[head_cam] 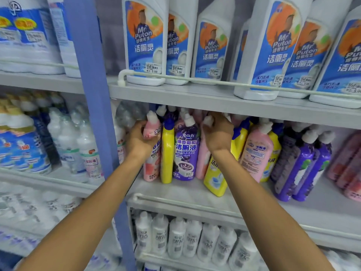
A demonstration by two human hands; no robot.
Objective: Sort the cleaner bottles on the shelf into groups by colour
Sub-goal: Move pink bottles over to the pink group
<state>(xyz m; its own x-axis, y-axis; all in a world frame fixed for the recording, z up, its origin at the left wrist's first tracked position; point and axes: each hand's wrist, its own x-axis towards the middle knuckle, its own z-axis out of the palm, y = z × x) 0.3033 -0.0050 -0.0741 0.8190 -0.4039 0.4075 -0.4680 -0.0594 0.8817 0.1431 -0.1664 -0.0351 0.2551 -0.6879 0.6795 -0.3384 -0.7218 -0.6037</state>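
- Head view, middle shelf (185, 191): mixed row of pink, yellow and purple cleaner bottles standing behind a low front rail (187, 202).
- Left hand (139, 138): fingers curled round the shoulder of the leftmost pink bottle (153, 163), just under its white cap. The bottle is upright at the left end of the row, and the grip is firm.
- Right hand (217, 133): fingers wrapped round the neck of a second pink bottle (202, 165), with the white cap showing beside the thumb. The bottle's base is on the shelf.
- Between the two hands: a yellow bottle (167, 155) with a blue cap touches the leftmost pink bottle. A purple bottle (185, 151) stands just beside it, against the second pink bottle.
- Under the right forearm: a tilted yellow bottle (214, 178) leans left, with its base nearest the shelf front.
- Right of the right hand: a third pink bottle (257, 151) leans slightly, with more yellow bottles (274, 151) behind and beside it.
- Further right: two purple bottles (306, 169) tilted together, then pink bottles (349, 169) at the frame edge, blurred.
- Upper shelf: white bottles with blue labels (144, 42), in a row behind a rail.
- Lower shelf: plain white bottles (175, 237), labels unreadable.
- A blue upright post (91, 75) separates this bay from the left bay, whose stock is blurred.
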